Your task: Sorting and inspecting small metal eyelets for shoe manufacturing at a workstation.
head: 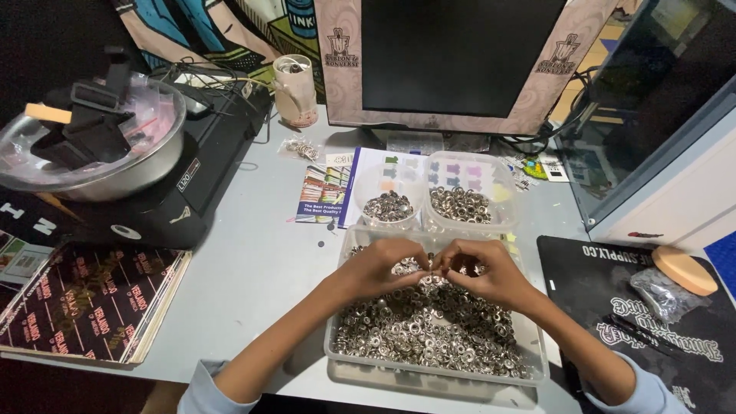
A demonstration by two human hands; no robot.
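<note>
Over clear tray (537, 360) of metal rings (429, 330), both hands, left (379, 264) & right (487, 268), pinch rings between fingertips.

Two bare forearms come in from the bottom of the frame, left hand (379, 266) and right hand (491, 272) both free of gloves, rings and watches. Pale blue sleeves (205, 392) sit pushed up near the elbows, soft fabric, plain, no markings showing.
</note>
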